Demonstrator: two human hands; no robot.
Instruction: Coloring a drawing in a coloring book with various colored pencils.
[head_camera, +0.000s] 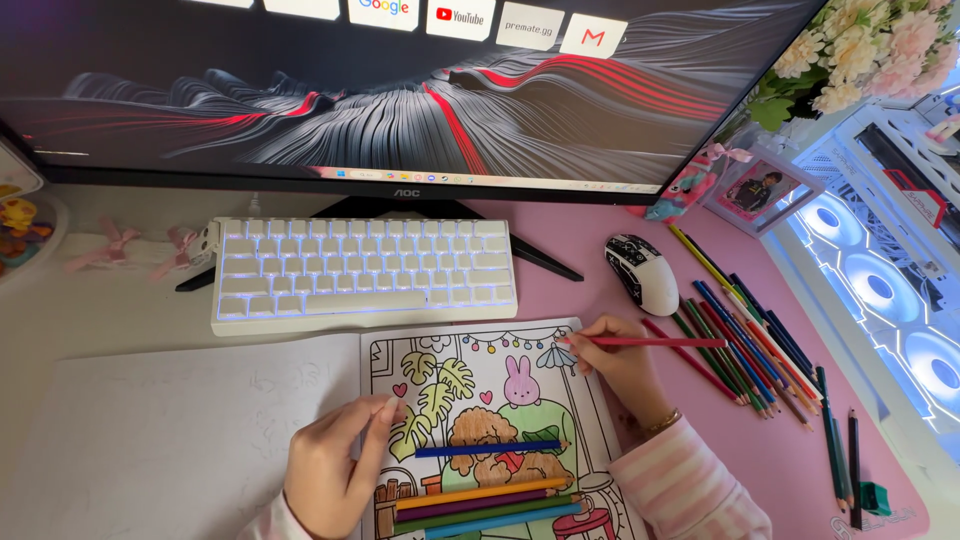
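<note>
Here the right hand (618, 362) pinches a red pencil (640, 342) in closed fingers; its long axis lies nearly level across the view, tip pointing left onto the upper right corner of the colouring book (480, 400). The left hand (335, 470) rests flat on the page, holding nothing, beside a blue pencil (490, 448) lying crosswise. More loose pencils (745, 335) fan out on the pink mat (780, 450), below the mouse (642, 272) and keyboard (362, 272).

A colouring book (300, 420) lies open nearest the person, with a keyboard (362, 272) behind it and a monitor (380, 90) behind that. A mouse (642, 273) sits right of the keyboard. Loose pencils (745, 335) lie right of the book; more pencils (490, 495) rest on its page.
</note>
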